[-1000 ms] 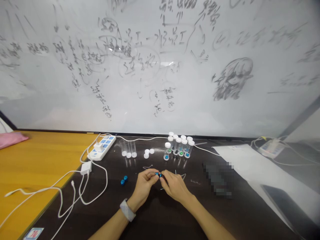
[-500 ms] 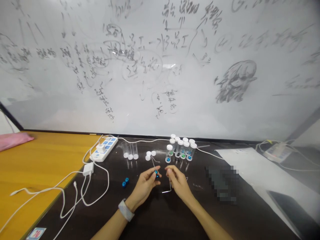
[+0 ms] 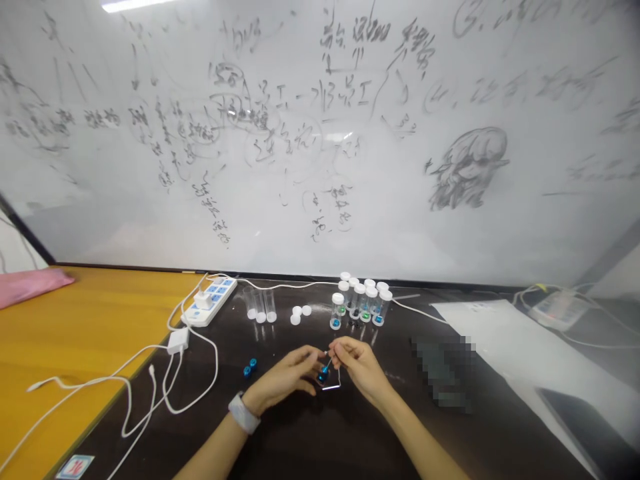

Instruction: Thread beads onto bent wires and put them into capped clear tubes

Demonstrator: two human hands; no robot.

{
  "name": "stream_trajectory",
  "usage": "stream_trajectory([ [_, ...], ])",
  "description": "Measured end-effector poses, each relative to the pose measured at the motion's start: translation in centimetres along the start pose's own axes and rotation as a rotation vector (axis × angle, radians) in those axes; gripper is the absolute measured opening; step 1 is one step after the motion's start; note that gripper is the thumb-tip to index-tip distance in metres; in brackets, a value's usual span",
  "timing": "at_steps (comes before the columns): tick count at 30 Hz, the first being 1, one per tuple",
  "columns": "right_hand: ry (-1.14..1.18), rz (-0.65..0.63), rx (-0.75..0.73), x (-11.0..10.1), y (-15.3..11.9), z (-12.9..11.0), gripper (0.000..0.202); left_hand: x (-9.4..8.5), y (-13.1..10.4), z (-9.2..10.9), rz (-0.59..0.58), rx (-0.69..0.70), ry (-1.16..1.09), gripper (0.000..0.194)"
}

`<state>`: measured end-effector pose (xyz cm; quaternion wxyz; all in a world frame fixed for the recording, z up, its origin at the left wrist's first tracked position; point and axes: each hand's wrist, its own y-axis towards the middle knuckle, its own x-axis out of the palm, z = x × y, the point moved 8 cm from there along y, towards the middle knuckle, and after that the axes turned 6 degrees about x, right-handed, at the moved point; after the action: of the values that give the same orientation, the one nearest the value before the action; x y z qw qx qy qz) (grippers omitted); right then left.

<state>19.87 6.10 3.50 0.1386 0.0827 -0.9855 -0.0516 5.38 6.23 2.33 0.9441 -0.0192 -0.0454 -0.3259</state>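
A small blue metallic piece (image 3: 323, 375) hangs on a thin white cord between my hands. My right hand (image 3: 361, 365) is closed in a pinch on the cord. Just left of the blue piece is my left hand (image 3: 290, 375), its fingers apart, with a pale band on the wrist. Whether a fingertip touches the piece cannot be made out. Below my right fingers a thin silvery rod (image 3: 331, 387) shows near the dark table (image 3: 310, 440). Two more blue pieces (image 3: 250, 367) lie left of my left hand.
Capped clear vials (image 3: 359, 303) holding small coloured pieces stand at the back. Left of them are white caps (image 3: 297, 315) and uncapped tubes (image 3: 261, 308). A power strip (image 3: 213, 303) with white cables lies left, a phone (image 3: 583, 427) right.
My left fingers have opened away from the blue piece, which has moved right and down and now hangs from the cord near my right hand.
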Motion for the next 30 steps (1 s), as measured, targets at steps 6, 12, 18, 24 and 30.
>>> stream_trajectory([
  [6,-0.067,0.097,-0.036,-1.0,0.3,0.0,0.032,-8.1,-0.8,10.3,0.751,0.53,1.3,0.03],
  [12,-0.056,0.124,-0.032,-1.0,0.4,0.3,0.037,-11.2,1.3,12.9,0.753,0.434,1.737,0.02],
  [18,-0.042,0.175,-0.066,-1.9,0.5,0.1,0.033,-10.7,1.0,13.5,0.68,0.599,1.526,0.006],
  [24,-0.039,0.316,-0.114,-3.8,0.7,-0.2,0.033,-10.8,-0.1,12.4,0.664,0.615,0.636,0.02],
  [30,0.135,0.406,-0.07,-4.4,0.6,-0.1,0.038,-9.1,1.3,6.9,0.53,0.427,0.084,0.048],
])
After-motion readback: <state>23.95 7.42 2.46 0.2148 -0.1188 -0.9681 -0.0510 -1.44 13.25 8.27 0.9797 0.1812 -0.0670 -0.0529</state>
